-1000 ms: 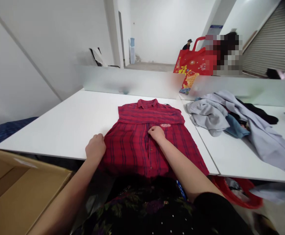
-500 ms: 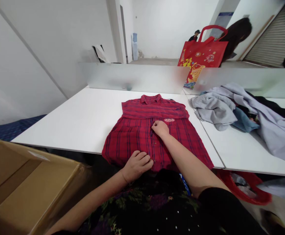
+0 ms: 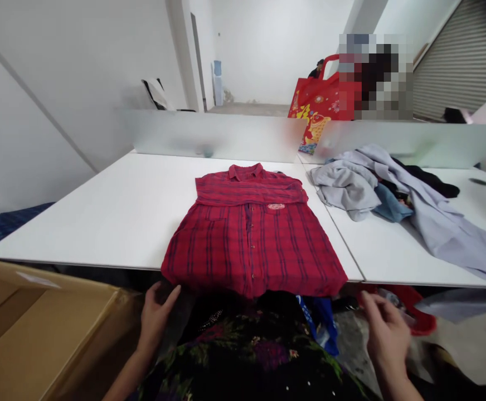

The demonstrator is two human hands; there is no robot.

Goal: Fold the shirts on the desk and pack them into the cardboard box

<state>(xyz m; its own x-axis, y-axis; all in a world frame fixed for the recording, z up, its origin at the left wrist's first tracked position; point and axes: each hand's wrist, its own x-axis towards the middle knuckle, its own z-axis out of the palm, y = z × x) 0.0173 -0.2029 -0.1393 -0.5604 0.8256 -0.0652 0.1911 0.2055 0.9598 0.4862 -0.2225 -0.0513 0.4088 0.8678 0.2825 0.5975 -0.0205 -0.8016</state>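
Note:
A red plaid shirt (image 3: 255,239) lies front up on the white table (image 3: 142,206), its collar at the far end and its sleeves folded across the chest. The hem hangs slightly over the near edge. My left hand (image 3: 157,312) is just off the hem's left corner, thumb and fingers apart, holding nothing. Past the right corner, my right hand (image 3: 387,328) is in the air with its fingers parted and nothing in them. Neither hand touches the shirt.
Crumpled grey and blue clothes (image 3: 351,184) lie on the table at right. An open cardboard box (image 3: 38,328) stands at lower left. A frosted divider (image 3: 226,133) runs along the back, with a red bag (image 3: 322,103) and a person behind it. Below right is a red tub (image 3: 424,320).
Both hands have left the shirt front and moved apart, left hand to the left, right hand down to the right. The view has shifted slightly. The shirt lies flat as before.

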